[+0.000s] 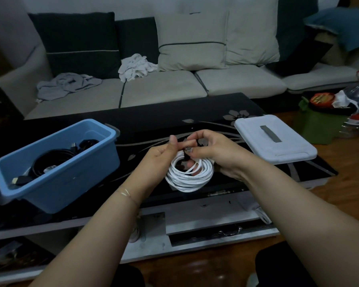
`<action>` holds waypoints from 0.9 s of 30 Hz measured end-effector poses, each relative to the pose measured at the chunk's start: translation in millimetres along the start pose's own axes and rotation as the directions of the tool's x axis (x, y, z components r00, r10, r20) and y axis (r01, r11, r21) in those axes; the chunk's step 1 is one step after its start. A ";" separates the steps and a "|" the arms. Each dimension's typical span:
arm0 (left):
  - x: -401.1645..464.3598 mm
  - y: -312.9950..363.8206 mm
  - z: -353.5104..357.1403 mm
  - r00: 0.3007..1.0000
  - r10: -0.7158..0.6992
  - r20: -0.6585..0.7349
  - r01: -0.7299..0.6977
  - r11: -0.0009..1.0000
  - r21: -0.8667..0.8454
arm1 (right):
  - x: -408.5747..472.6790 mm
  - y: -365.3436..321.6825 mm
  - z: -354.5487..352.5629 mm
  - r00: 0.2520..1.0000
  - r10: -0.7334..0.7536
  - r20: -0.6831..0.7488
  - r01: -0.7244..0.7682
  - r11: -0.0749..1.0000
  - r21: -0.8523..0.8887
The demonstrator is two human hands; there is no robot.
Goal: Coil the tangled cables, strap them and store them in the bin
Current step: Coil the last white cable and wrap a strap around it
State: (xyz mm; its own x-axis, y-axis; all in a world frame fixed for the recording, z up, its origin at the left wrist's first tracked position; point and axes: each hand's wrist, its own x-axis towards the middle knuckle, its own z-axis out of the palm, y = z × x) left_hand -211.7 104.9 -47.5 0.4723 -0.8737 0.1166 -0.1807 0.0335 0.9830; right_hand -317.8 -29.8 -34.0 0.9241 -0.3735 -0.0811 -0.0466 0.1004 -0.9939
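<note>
Cable coil [188, 177]: white. Bin [56, 164]: light blue; contents black cables [50, 162]. Lid [275, 138]: white, grey handle strip. Tabletop [153, 123]: glossy black, grey flower-and-stem pattern. Sofa [164, 88]: beige seat; cushions dark with pale stripe, and beige with dark stripe. Cloths on sofa: grey [67, 84], white [136, 67]. Floor [340, 189]: brown wood.

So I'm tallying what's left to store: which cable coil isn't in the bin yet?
The white coil, held in both hands above the black table. The black coil already lies inside the blue bin.
</note>
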 end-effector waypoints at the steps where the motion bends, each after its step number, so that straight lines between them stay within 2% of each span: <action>1: 0.2 -0.1 -0.1 1.000 -0.015 -0.001 0.015 1.000 -0.016 | 0.4 0.0 0.0 1.000 0.002 0.001 -0.002 1.000 -0.011; 5: 1.2 -0.6 3.3 0.992 -0.095 -0.078 0.082 0.984 -0.155 | -1.7 -1.9 2.9 0.998 -0.015 0.063 0.023 0.993 -0.119; 10: 2.7 5.2 4.7 0.972 -0.203 -0.117 0.162 0.942 -0.294 | -7.9 -7.0 6.0 0.987 -0.027 0.161 0.043 0.995 -0.095; 14: 4.0 3.0 0.9 0.966 -0.233 -0.116 0.191 0.937 -0.294 | -6.0 -5.4 7.1 0.986 -0.034 0.164 0.048 0.995 -0.086; 18: -0.7 6.3 -1.5 0.980 -0.146 -0.133 0.132 0.985 -0.112 | -2.8 -0.8 7.8 0.992 -0.009 0.123 0.020 0.996 -0.089; 21: -4.0 6.7 -2.1 0.977 -0.003 -0.212 0.056 0.968 0.244 | -0.3 2.1 10.3 0.997 0.031 0.076 -0.024 0.996 -0.090; 23: -4.5 5.3 -0.1 0.968 0.095 -0.234 0.040 0.857 0.514 | 2.1 4.0 11.1 0.998 0.053 0.042 -0.048 0.994 -0.100; 25: -5.3 4.1 4.3 0.956 0.161 -0.244 0.068 0.690 0.720 | 4.1 5.7 11.8 0.998 0.068 0.018 -0.065 0.992 -0.107; 27: -5.4 2.5 6.6 0.950 0.203 -0.236 0.084 0.563 0.823 | 6.1 7.1 13.4 0.997 0.079 0.005 -0.078 0.992 -0.103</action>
State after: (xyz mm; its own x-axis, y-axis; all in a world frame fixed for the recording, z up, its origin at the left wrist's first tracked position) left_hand -220.4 106.5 -46.6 0.6154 -0.7090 0.3443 -0.7718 -0.4534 0.4458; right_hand -307.4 -19.0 -40.5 0.9192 -0.3601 -0.1593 -0.1578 0.0338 -0.9869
